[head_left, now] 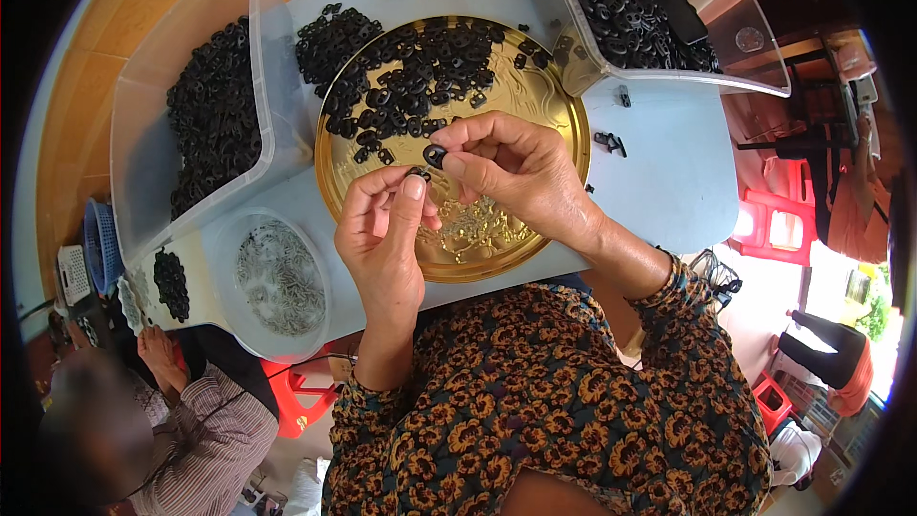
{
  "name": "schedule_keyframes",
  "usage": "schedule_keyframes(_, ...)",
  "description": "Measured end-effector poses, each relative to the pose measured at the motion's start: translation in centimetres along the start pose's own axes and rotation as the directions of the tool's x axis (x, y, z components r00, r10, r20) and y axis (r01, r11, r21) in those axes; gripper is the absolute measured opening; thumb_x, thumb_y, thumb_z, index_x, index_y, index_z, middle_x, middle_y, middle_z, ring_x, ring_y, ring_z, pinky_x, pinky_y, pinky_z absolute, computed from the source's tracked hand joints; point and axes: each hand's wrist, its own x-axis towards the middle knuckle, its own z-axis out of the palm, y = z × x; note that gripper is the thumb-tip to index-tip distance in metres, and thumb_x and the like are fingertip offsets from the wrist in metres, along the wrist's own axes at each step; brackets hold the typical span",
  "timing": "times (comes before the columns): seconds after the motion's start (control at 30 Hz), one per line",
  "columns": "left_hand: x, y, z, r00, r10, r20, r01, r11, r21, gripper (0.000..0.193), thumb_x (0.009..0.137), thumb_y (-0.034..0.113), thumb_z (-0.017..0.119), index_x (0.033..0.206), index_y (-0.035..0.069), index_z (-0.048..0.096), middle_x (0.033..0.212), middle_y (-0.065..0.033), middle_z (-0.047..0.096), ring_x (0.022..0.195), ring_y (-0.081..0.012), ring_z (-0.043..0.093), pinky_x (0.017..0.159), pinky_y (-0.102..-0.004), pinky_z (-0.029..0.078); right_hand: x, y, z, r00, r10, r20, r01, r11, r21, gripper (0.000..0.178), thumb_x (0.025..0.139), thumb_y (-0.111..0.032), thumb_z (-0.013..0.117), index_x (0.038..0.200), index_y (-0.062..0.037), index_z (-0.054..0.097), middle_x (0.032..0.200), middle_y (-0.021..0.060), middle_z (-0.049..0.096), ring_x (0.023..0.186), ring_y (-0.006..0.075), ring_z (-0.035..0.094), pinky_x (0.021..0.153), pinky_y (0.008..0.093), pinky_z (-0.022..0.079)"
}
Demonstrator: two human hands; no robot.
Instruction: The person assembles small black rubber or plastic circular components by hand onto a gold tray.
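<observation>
Both my hands meet above a round golden tray [579, 134]. Between the thumb and fingertips of my right hand [525, 177] is a small black oval part with a hole [435, 156]. My left hand [382, 239] pinches another small black part [418, 173] just beside it; the fingers hide most of that one. Many loose black parts [420, 72] cover the tray's far left half. Small shiny metal pieces [492, 234] lie scattered over its near side, below my right hand.
Clear bins of black parts stand at left [267, 67] and far right [592, 57]. A black pile [334, 38] lies behind the tray. A round clear tub [325, 306] holds small metal pieces. A co-worker [201, 420] sits at lower left. Red stools [778, 220] stand right.
</observation>
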Motion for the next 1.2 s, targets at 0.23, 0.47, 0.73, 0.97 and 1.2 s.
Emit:
schedule_keyframes(0.23,0.0,-0.1,0.0,1.000,0.007,0.017,-0.007,1.000,0.016,0.012,0.092,0.005,0.061,0.102,-0.001,0.058,0.085,-0.0046,0.062,0.069,-0.0085,0.057,0.060,-0.0227,0.049,-0.3,0.3,0.5,1.000,-0.027,-0.015,0.024,0.987,-0.159,0.022,0.092,-0.004,0.061,0.113,0.0020,0.060,0.087,0.0010,0.064,0.076,0.0039,0.059,0.069,0.0187,0.051)
schedule_keyframes(0.47,0.0,0.0,0.3,1.000,-0.010,0.008,0.010,1.000,0.002,0.012,0.092,0.005,0.061,0.102,-0.001,0.058,0.087,-0.0060,0.064,0.069,-0.0090,0.059,0.059,-0.0231,0.050,-0.4,0.3,0.9,0.998,-0.023,-0.057,0.016,0.993,-0.119,0.023,0.092,-0.004,0.061,0.113,0.0026,0.058,0.091,0.0024,0.064,0.078,0.0045,0.059,0.071,0.0192,0.051)
schedule_keyframes(0.73,-0.1,-0.2,0.5,0.997,-0.079,-0.021,0.077,0.993,-0.085,0.013,0.091,0.006,0.062,0.101,-0.002,0.058,0.088,-0.0087,0.065,0.070,-0.0118,0.061,0.059,-0.0243,0.052,-0.5,0.3,1.2,0.992,-0.041,-0.116,0.033,0.997,-0.066,0.021,0.093,-0.003,0.059,0.113,0.0030,0.057,0.091,0.0028,0.063,0.079,0.0050,0.058,0.072,0.0199,0.050)
schedule_keyframes(0.97,-0.1,-0.3,0.7,0.996,-0.083,-0.024,0.079,0.987,-0.141,0.011,0.091,0.004,0.061,0.100,-0.003,0.058,0.086,-0.0108,0.066,0.070,-0.0132,0.062,0.059,-0.0252,0.054,-0.7,0.3,1.5,0.994,-0.019,-0.109,0.001,0.987,-0.163,0.020,0.093,-0.003,0.058,0.112,0.0028,0.058,0.092,0.0024,0.062,0.082,0.0043,0.059,0.073,0.0198,0.050)
schedule_keyframes(1.2,0.0,-0.5,0.2,0.994,-0.106,0.010,0.106,0.989,-0.107,0.011,0.092,0.003,0.060,0.100,-0.004,0.058,0.084,-0.0101,0.065,0.070,-0.0135,0.062,0.058,-0.0258,0.054,-0.5,0.9,1.1,0.991,-0.114,-0.073,0.085,0.944,-0.318,0.016,0.092,-0.002,0.059,0.108,0.0024,0.060,0.094,0.0021,0.062,0.082,0.0046,0.060,0.074,0.0194,0.051)
